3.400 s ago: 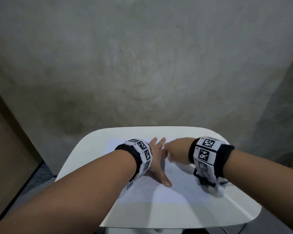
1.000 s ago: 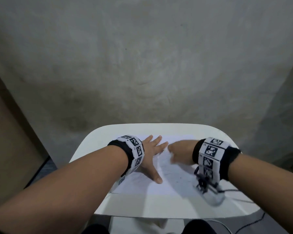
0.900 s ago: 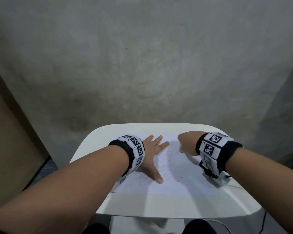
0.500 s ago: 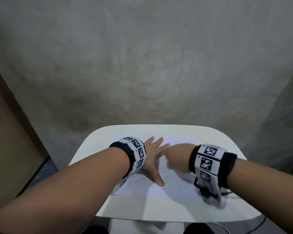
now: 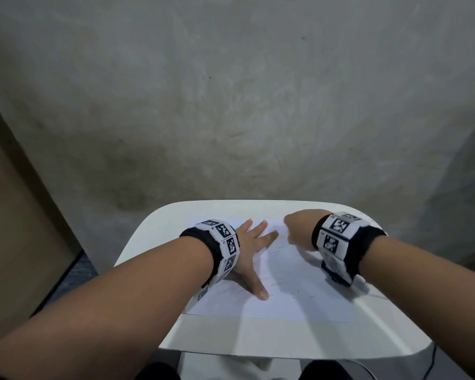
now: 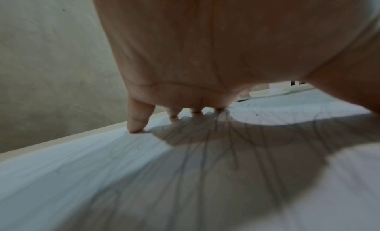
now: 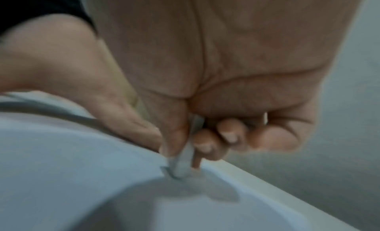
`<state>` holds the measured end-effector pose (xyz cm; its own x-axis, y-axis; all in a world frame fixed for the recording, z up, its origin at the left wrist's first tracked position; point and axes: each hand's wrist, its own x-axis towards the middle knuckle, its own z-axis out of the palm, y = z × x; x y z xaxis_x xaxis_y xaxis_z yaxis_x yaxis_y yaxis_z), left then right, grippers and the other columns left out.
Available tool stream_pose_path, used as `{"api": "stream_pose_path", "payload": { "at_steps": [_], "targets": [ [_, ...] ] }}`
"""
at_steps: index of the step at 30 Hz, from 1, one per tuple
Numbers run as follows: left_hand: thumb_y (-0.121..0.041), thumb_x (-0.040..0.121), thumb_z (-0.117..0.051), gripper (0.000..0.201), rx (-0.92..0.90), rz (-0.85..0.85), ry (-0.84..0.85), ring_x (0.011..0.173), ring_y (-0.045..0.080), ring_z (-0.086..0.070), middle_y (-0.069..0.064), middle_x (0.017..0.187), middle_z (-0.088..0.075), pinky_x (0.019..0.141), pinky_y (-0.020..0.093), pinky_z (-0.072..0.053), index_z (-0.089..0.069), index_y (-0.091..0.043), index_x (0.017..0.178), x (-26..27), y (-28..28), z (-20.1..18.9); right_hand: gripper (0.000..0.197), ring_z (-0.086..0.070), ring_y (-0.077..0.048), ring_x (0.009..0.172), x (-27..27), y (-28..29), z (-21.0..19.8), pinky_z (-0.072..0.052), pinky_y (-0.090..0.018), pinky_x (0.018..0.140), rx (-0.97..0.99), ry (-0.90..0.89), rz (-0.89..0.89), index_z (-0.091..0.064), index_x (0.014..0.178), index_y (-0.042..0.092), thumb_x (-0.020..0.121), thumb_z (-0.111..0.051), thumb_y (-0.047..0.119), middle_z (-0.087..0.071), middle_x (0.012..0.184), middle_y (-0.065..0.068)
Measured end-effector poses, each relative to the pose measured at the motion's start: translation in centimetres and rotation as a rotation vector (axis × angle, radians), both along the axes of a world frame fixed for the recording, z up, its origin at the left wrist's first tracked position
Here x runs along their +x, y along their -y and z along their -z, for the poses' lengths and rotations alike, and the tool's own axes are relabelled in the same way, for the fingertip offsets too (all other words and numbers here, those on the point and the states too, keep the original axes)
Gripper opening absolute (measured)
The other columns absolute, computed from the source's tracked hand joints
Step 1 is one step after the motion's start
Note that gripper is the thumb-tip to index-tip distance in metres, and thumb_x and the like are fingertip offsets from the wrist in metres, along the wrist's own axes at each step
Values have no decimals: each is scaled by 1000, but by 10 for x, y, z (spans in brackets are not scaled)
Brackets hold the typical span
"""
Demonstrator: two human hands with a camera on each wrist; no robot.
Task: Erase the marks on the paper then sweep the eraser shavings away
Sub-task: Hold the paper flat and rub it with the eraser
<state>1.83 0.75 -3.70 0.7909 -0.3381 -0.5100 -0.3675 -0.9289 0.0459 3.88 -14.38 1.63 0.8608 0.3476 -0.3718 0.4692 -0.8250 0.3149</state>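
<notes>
A white sheet of paper (image 5: 285, 292) with faint pencil marks lies on the small white table (image 5: 258, 341). My left hand (image 5: 251, 248) lies flat on the paper's left part, fingers spread and straight, holding it down; the left wrist view shows the fingertips (image 6: 135, 124) touching the sheet (image 6: 102, 177). My right hand (image 5: 298, 229) sits at the paper's far right part, curled into a fist. The right wrist view shows the hand (image 7: 185, 153) pinching a thin pale eraser (image 7: 182, 164) between thumb and fingers, its tip pressed on the paper (image 7: 72, 169).
A rough grey wall (image 5: 231, 105) rises just behind the table. A brown panel (image 5: 17, 229) stands at the left. The table's far edge (image 7: 277, 189) runs close to the eraser. A dark cable (image 5: 433, 357) hangs off the right front corner.
My right hand has been swinging back and forth across the paper; since half a second ago it moved from beside the left fingers out to the far right. The left hand stayed flat in place.
</notes>
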Motion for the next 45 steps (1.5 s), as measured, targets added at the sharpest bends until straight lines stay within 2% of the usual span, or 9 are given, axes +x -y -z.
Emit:
{"api": "stream_pose_path", "payload": {
  "at_steps": [4,8,21,25,28,33,36,40,45],
  "targets": [
    [-73,61,-76,135,-12,7,20,148,23,26,-8,160,30,116,62,1,18,-40,152,0,2,-1,38,-56,-26,116,-28,-17,3,-43,-34,93,58,-235,-127,-52,133,17,96,-52,23,-59,127,-6],
    [-74,63,-75,136,3,1,-3,147,23,27,-10,159,31,115,63,2,25,-41,150,0,2,-2,21,-63,-21,90,6,2,0,-51,-30,79,-14,-24,-5,-63,105,11,90,-58,26,-67,103,-1],
    [-75,59,-76,137,-3,3,21,148,23,25,-9,160,30,115,63,0,20,-42,152,1,2,1,43,-48,-28,126,-40,-12,-2,-40,-35,98,13,-187,-125,-42,140,11,99,-46,21,-49,140,-12],
    [-77,61,-73,137,7,1,12,147,22,27,-10,159,31,114,64,2,26,-42,149,-1,1,0,30,-58,-22,108,-4,3,-8,-43,-29,83,-62,-35,-10,-55,124,10,98,-47,22,-61,119,-2],
    [-75,61,-75,138,16,6,19,148,23,26,-8,160,30,115,62,2,24,-41,150,0,4,-1,37,-51,-22,123,-37,-13,0,-39,-32,98,-54,-123,-116,-51,132,13,97,-51,22,-55,133,-2],
    [-77,62,-73,136,5,4,26,148,22,26,-11,159,31,115,62,2,25,-41,150,-3,0,-1,28,-60,-22,97,-19,4,-7,-45,-30,76,-5,-34,-10,-60,116,13,93,-49,24,-65,110,-2],
    [-76,62,-73,137,15,3,32,148,23,26,-9,160,30,115,62,2,24,-40,151,-1,2,0,32,-57,-25,114,-36,-3,-4,-46,-35,87,-35,-39,-98,-54,126,14,95,-49,20,-60,126,-5],
    [-74,64,-74,136,21,2,35,148,23,26,-9,159,31,115,61,2,25,-38,151,-2,3,1,29,-58,-23,100,-46,-2,4,-39,-27,66,56,-158,-143,-59,120,15,94,-52,27,-63,107,-2],
    [-75,64,-73,136,29,-2,37,148,23,26,-9,159,31,116,61,2,25,-39,151,-1,2,0,29,-59,-23,109,-45,0,4,-45,-33,84,-15,-44,-149,-56,122,16,95,-49,23,-62,120,1]
  ]
}}
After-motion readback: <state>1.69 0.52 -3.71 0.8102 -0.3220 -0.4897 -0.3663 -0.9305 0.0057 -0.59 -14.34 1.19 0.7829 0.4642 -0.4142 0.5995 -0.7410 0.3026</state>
